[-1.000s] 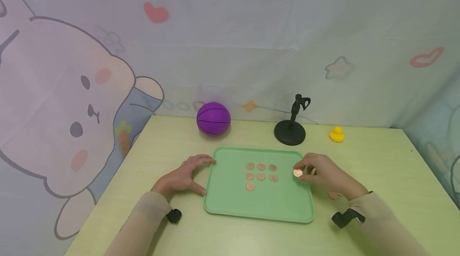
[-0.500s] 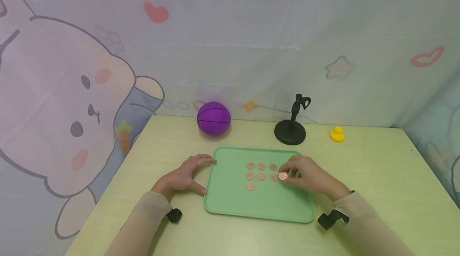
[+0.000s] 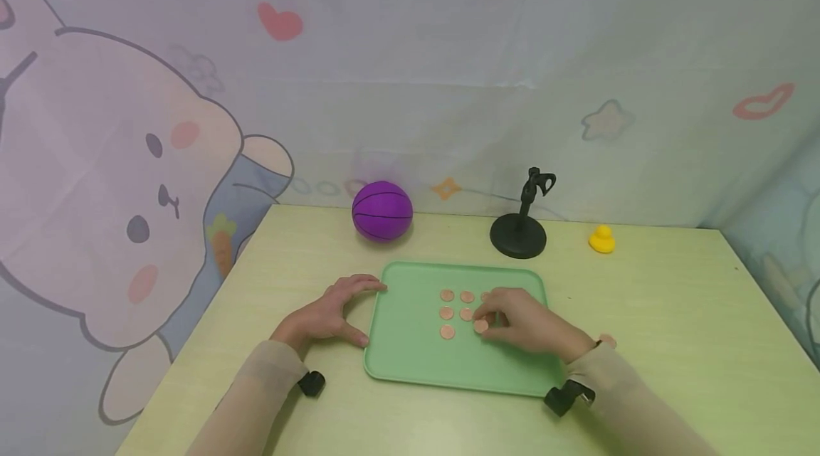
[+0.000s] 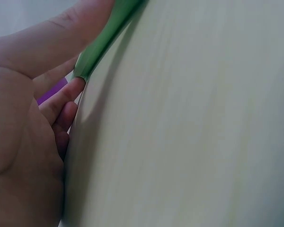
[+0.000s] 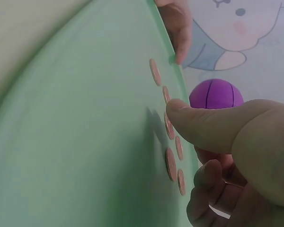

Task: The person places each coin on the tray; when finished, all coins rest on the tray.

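A green tray [image 3: 416,363] bears several copper-coloured coins [image 3: 446,313] laid out in rows. My right hand [image 3: 522,321] is over the tray's right half and pinches a coin [image 3: 480,326] between thumb and fingers, right of the front-left coin [image 3: 447,331]. That hand partly covers the back row's right coin and hides the one below it. In the right wrist view the thumb [image 5: 213,125] overlaps the coins behind it. My left hand [image 3: 327,314] touches the tray's left rim, thumb and fingers spread apart. In the left wrist view its thumb [image 4: 57,38] lies against the green rim.
Right of the tray, a loose coin [image 3: 608,340] on the table is partly hidden by my right wrist. Behind the tray stand a purple ball [image 3: 382,212], a black stand [image 3: 519,234] and a yellow rubber duck [image 3: 602,239]. A printed cloth hangs behind the table.
My right hand has carried the coin leftward and toward me, from the tray's right rim to the front row. My left hand has stayed at the left rim.
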Motion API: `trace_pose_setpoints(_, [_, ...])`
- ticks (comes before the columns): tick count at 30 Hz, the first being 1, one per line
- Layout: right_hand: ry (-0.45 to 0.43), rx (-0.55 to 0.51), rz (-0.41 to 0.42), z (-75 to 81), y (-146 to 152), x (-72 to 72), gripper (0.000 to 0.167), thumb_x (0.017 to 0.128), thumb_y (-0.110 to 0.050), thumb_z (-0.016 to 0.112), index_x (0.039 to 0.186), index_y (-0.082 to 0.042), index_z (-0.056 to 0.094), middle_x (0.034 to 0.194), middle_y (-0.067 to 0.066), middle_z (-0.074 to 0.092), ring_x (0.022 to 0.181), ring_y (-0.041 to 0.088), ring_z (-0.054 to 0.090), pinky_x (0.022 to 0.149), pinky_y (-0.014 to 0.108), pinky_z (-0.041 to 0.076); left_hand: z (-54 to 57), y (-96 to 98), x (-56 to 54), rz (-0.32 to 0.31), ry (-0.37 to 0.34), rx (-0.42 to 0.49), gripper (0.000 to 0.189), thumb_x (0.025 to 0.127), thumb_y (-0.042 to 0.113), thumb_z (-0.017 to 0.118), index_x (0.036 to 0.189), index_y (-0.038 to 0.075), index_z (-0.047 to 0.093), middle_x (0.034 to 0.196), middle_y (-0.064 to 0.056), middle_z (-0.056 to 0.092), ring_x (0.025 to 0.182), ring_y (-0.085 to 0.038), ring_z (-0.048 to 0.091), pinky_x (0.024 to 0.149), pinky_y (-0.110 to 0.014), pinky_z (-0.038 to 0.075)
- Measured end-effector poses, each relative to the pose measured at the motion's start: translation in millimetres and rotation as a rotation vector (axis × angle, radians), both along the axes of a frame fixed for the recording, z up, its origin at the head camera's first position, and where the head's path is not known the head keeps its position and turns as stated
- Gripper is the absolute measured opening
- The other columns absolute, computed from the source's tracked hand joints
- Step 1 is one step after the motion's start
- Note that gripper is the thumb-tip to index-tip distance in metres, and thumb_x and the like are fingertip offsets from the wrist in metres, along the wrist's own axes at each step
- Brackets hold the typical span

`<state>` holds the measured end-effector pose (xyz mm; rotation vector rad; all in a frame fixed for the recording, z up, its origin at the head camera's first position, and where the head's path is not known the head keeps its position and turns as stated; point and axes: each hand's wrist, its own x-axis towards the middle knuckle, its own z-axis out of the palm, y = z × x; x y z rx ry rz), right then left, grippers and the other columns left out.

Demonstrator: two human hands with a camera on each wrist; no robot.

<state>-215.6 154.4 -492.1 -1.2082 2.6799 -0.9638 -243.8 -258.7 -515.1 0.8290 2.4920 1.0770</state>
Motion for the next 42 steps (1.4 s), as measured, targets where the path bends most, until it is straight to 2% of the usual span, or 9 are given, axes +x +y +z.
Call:
trace_pose_setpoints(5, [0.015, 0.02, 0.023, -0.5, -8.7, 2.7, 0.016, 0.087, -0.005, 0.082, 0.097, -0.017, 0.079, 0.079, -0.012, 0.057, 0.07, 0.007, 0.049, 0.067, 0.023, 0.045, 2.5, 1.6, 1.9, 0.003, -0.008, 0.001, 0.096, 0.068, 0.034, 0.099, 0.153, 0.023, 0.053, 0.166, -0.008, 0.034, 0.152, -0.039, 0.024, 0.121, -0.069, 0.016])
trace_pose_setpoints(10, [0.021, 0.053, 0.028, -0.4, -15.0, 4.2, 0.017, 0.085, -0.005, 0.082, 0.086, -0.02, 0.074, 0.075, -0.011, 0.055, 0.07, 0.009, 0.048, 0.066, 0.023, 0.043, 3.6, 1.9, 2.4, 0.003, -0.009, 0.005, 0.096, 0.068, 0.033, 0.099, 0.152, 0.023, 0.054, 0.165, -0.009, 0.035, 0.152, -0.039, 0.024, 0.121, -0.069, 0.016])
trace_pose_setpoints(12, [0.023, 0.061, 0.025, -1.7, -16.1, 4.2, 0.015, 0.088, -0.007, 0.082, 0.086, -0.02, 0.074, 0.077, -0.011, 0.056, 0.071, 0.008, 0.049, 0.067, 0.024, 0.044, 3.7, 1.6, 2.4, 0.005, -0.005, 0.007, 0.095, 0.068, 0.033, 0.099, 0.152, 0.023, 0.054, 0.165, -0.009, 0.035, 0.152, -0.039, 0.025, 0.121, -0.069, 0.016])
trace_pose_setpoints(18, [0.031, 0.066, 0.008, -3.4, -15.2, 4.4, 0.011, 0.091, -0.012, 0.081, 0.101, -0.017, 0.08, 0.084, -0.01, 0.063, 0.072, 0.009, 0.053, 0.07, 0.025, 0.049, 3.3, 1.5, 1.8, 0.003, -0.003, 0.006, 0.095, 0.069, 0.034, 0.099, 0.152, 0.024, 0.054, 0.165, -0.008, 0.036, 0.152, -0.038, 0.024, 0.121, -0.069, 0.015])
trace_pose_setpoints(37, [0.013, 0.083, -0.003, -1.2, -18.6, 6.2, 0.007, 0.092, -0.014, 0.082, 0.097, -0.017, 0.079, 0.08, -0.009, 0.059, 0.071, 0.008, 0.05, 0.069, 0.024, 0.047, 1.9, 0.5, 1.0, 0.004, -0.007, 0.006, 0.094, 0.069, 0.034, 0.099, 0.151, 0.025, 0.054, 0.165, -0.007, 0.036, 0.152, -0.038, 0.025, 0.121, -0.069, 0.016])
trace_pose_setpoints(42, [0.021, 0.036, 0.002, 2.9, -12.9, 4.7, 0.008, 0.091, -0.015, 0.083, 0.097, -0.016, 0.078, 0.079, -0.005, 0.061, 0.07, 0.01, 0.052, 0.068, 0.024, 0.047, 0.5, 0.1, 0.2, 0.004, -0.008, 0.007, 0.094, 0.069, 0.035, 0.099, 0.152, 0.025, 0.054, 0.164, -0.007, 0.036, 0.152, -0.037, 0.025, 0.121, -0.069, 0.016])
